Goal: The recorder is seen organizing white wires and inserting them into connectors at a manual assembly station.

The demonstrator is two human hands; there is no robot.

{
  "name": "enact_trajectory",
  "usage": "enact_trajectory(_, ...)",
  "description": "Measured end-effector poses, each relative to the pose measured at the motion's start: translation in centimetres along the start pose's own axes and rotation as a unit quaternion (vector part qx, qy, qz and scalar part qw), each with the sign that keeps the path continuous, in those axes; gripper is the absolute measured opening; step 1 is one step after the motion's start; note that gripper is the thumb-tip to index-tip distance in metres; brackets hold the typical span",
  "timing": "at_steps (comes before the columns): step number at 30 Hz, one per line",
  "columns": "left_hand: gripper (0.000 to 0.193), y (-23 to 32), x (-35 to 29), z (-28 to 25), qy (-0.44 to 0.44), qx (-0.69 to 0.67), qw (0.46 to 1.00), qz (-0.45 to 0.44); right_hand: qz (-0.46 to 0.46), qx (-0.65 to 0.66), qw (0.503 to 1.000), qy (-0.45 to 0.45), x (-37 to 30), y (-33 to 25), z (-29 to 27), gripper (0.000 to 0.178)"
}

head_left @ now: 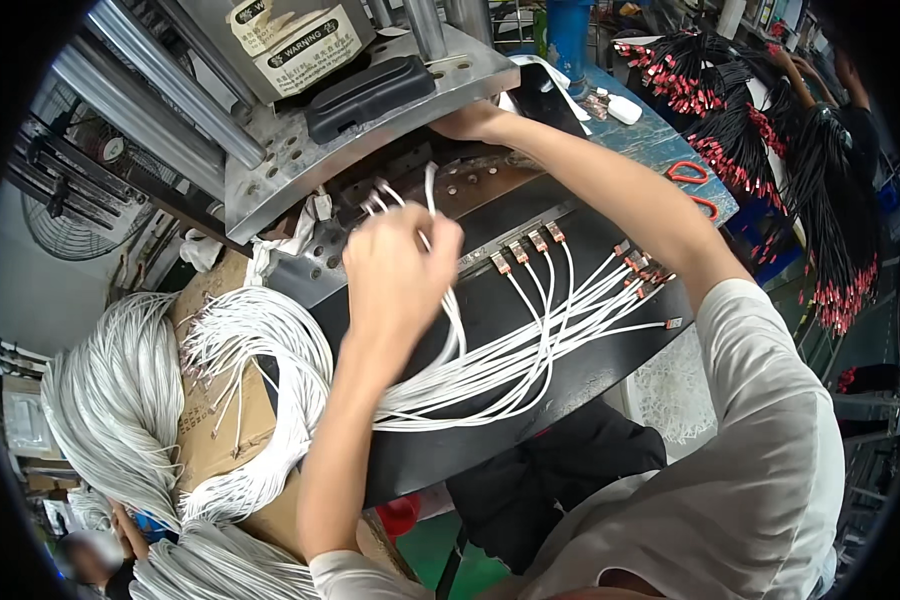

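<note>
My left hand [402, 262], a little blurred, is closed round a few white cables [431, 188] whose ends stick up past the fingers. It hangs just in front of the metal die area of a press. Under the front edge of the press's upper steel plate [360, 140] reaches my right hand [470, 122], its fingers hidden behind the plate. Between my arms, more white cables [470, 378] fan across a black work surface [580, 385]. Several end in metal connectors with orange parts [540, 241], some set along a metal strip [510, 236].
Thick bundles of white cable [120, 390] lie at the left, one over cardboard [240, 430]. Steel guide columns [170, 85] rise beside the press. Red-handled scissors [692, 172] rest on a blue bench at the right. Beyond hang black cables with red ends [740, 140], near another person's arms.
</note>
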State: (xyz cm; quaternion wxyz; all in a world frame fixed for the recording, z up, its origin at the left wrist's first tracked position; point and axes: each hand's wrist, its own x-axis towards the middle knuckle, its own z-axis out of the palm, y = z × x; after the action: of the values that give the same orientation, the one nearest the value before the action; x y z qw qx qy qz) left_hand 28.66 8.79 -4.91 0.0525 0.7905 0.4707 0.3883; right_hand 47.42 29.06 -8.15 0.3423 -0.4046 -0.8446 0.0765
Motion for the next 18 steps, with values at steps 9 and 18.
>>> enact_trajectory(9,0.039,-4.5,-5.6,-15.3,0.127,0.395,0.871,-0.261,0.06,-0.101,0.989,-0.094,-12.2,-3.1,-7.7,0.025)
enact_trajectory(18,0.038,4.4,-9.0,-4.6,-0.023,0.111,0.992,0.061,0.056,0.13,0.945,-0.295,-11.6,-8.0,-14.2,0.022)
